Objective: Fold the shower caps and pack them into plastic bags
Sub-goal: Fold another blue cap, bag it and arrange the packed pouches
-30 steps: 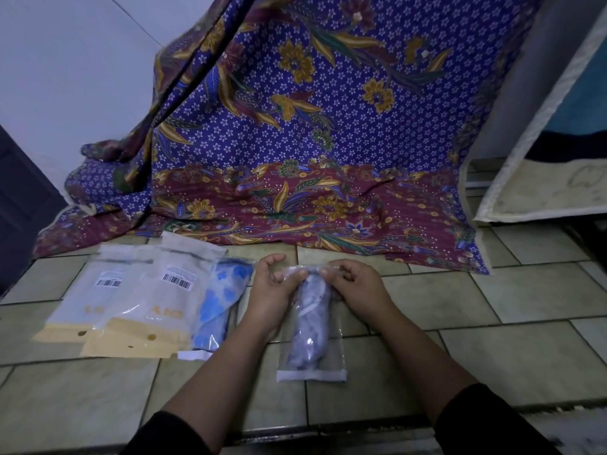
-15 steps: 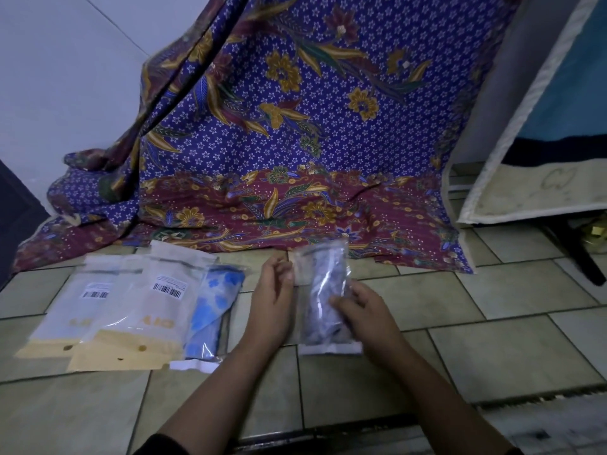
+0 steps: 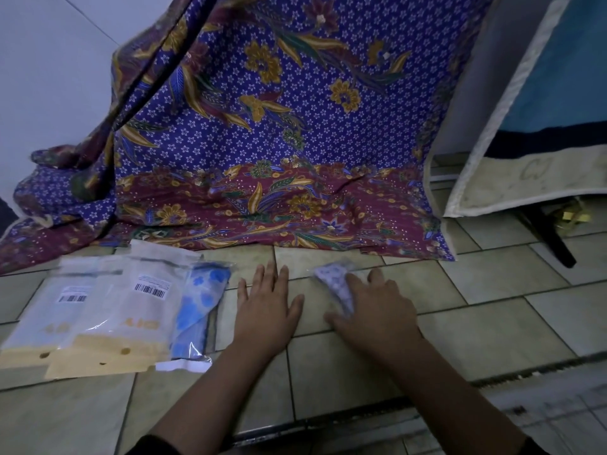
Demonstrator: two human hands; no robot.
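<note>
A clear plastic bag with a folded pale patterned shower cap (image 3: 332, 280) lies on the tiled floor. My right hand (image 3: 374, 310) lies flat on its lower part with straight fingers, hiding much of it. My left hand (image 3: 267, 307) rests flat and empty on the tiles just to the left, fingers spread. Further left lies a bagged blue flowered shower cap (image 3: 197, 307).
Two flat packets with barcode labels and tan header cards (image 3: 108, 320) overlap at the left. A blue and maroon batik cloth (image 3: 262, 142) hangs and spills onto the floor behind. A cream-edged mat (image 3: 525, 178) leans at the right. A metal threshold strip (image 3: 328, 425) runs near me.
The bagged cap, held upright between both hands before, now lies on the floor to the right. My left hand let go and went flat on the tiles; my right hand presses the bag.
</note>
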